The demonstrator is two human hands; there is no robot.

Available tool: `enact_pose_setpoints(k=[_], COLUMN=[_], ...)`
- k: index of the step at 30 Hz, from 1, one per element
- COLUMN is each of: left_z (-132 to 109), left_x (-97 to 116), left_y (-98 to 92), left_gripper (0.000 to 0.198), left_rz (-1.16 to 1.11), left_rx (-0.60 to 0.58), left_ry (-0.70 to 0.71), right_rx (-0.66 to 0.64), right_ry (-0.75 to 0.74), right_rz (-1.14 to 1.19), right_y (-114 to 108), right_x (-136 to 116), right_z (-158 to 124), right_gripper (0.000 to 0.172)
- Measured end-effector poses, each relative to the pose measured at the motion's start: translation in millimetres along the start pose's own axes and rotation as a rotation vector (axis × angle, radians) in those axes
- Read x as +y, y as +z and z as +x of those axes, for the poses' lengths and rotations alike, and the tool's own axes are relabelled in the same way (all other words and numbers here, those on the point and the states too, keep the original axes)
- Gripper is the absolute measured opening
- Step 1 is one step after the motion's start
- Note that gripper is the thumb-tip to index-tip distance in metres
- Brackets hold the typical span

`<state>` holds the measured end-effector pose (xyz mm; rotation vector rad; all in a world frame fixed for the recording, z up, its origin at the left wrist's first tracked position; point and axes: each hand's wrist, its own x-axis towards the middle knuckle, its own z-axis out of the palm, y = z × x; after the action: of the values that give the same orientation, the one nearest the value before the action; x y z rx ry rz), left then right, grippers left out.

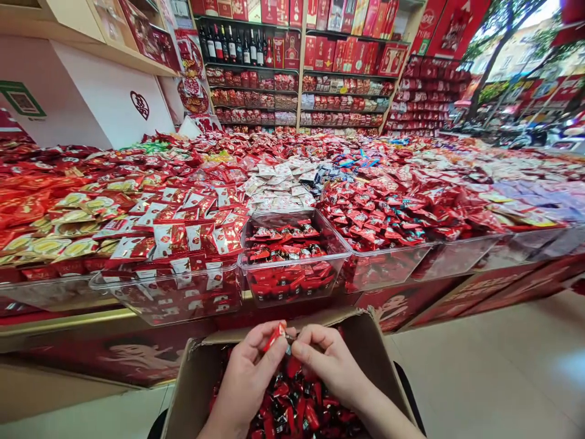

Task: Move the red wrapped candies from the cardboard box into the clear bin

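Note:
My left hand (249, 372) is closed in a pinch on a small red-wrapped candy (275, 335), above an open cardboard box (365, 341). Right beside it, my right hand (331, 363) pinches the dark twisted end of the same candy between thumb and forefinger. Below both hands, the box holds many red and black wrapped candies (306, 408). Just beyond the box stands a clear plastic bin (297, 265), partly filled with similar red and black candies. My hands and wrists hide part of the box's contents.
Clear bins heaped with wrapped sweets (379, 213) line the display counter on both sides. A pile of white packets (281, 183) lies behind the middle bin. Shelves (301, 67) with bottles and red boxes rise at the back. Tiled floor (493, 366) stretches to the right.

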<state>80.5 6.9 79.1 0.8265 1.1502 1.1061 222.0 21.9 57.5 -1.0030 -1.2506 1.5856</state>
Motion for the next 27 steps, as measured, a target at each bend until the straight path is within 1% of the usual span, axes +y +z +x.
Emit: enact_pose_setpoints(k=[2, 4, 6, 8, 11, 14, 16, 18, 20, 23, 25, 27], left_z=[-1, -3, -3, -3, 1, 4, 3, 1, -2, -6, -8, -10], left_x=[-3, -9, -16, -19, -17, -8, -2, 2, 5, 11, 16, 20], left_y=[1.9, 3.2, 2.9, 0.3, -5.4, -6.8, -2.8, 4.0, 10.9, 17.1, 18.4, 18.2], left_gripper=[0.028, 0.025, 0.025, 0.025, 0.024, 0.031, 0.037, 0.046, 0.05, 0.046, 0.041, 0.036], left_rz=[0.002, -0.094, -0.207, -0.307, -0.406, -0.449, -0.476, -0.506, -0.505, -0.476, -0.474, -0.478], left_rx=[0.037, 0.062, 0.066, 0.066, 0.065, 0.136, 0.145, 0.089, 0.024, 0.01, 0.024, 0.03], left_ry=[0.005, -0.012, -0.037, -0.051, -0.064, -0.04, -0.024, -0.052, -0.09, -0.072, -0.061, -0.071], right_rx=[0.002, 0.052, 0.101, 0.111, 0.117, 0.163, 0.19, 0.21, 0.21, 0.202, 0.219, 0.23], right_ry=[-0.074, -0.179, -0.28, -0.388, -0.562, -0.712, -0.809, -0.908, -0.983, -1.024, -1.041, -1.088], right_rz=[-0.082, -0.189, -0.289, -0.38, -0.502, -0.55, -0.598, -0.719, -0.853, -0.934, -0.926, -0.91], right_y=[1, 1, 1, 0, -2, -3, -3, -3, -2, -1, -1, -1], right_x=[4, 8, 12, 13, 14, 11, 6, -1, -8, -15, -17, -18], right_z=[-3, -6, -8, -10, -11, -11, -10, -10, -11, -11, -11, -11], right_gripper=[0.031, 0.027, 0.023, 0.019, 0.013, 0.005, 0.014, 0.026, 0.032, 0.034, 0.033, 0.029])
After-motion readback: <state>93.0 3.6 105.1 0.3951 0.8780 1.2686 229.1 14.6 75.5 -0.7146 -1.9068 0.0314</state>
